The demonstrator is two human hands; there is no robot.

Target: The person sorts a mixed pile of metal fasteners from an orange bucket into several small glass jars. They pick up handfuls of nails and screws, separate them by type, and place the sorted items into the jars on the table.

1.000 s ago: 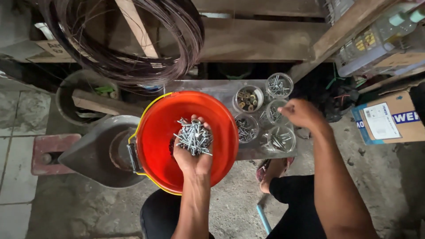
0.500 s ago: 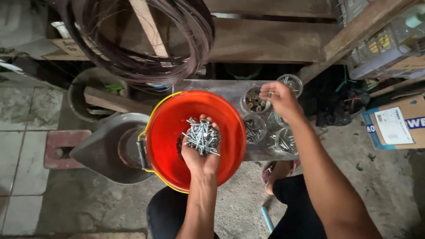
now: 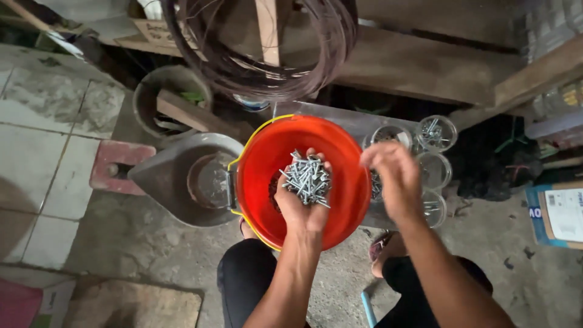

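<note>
2 hands over the red bucket point(image 3: 340, 182): left hand point(image 3: 302, 203) cupped, holding a pile of screws point(image 3: 306, 178); right hand point(image 3: 392, 179) blurred, grip unclear. Keep the palm level; pick singly.

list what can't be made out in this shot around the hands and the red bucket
- Head view: right hand is motion-blurred, so whether it holds anything is unclear.
- Bucket bottom: covered by the left hand and its screws.
- Clear jars: contents too small, partly behind the right hand.
</note>
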